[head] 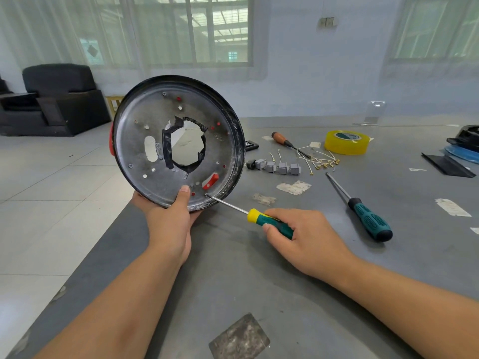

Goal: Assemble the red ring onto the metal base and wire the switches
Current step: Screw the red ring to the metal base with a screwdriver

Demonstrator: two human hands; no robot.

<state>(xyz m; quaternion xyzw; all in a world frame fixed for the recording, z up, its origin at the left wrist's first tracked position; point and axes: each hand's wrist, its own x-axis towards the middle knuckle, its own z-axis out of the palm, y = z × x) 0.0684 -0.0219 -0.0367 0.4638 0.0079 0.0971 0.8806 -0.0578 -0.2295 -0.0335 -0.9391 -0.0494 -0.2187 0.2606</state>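
Note:
My left hand grips the lower rim of the round metal base, held upright above the table's left edge, thumb on its inner face. The red ring shows behind the base at its left edge and through small holes. My right hand holds a yellow-green screwdriver whose tip touches a screw near the base's lower rim. Several grey switches lie in a row on the table, with thin white wires beside them.
On the grey table lie a second green-handled screwdriver, a wooden-handled screwdriver, a yellow tape roll and dark and blue parts at the right edge. A black armchair stands far left on the tiled floor.

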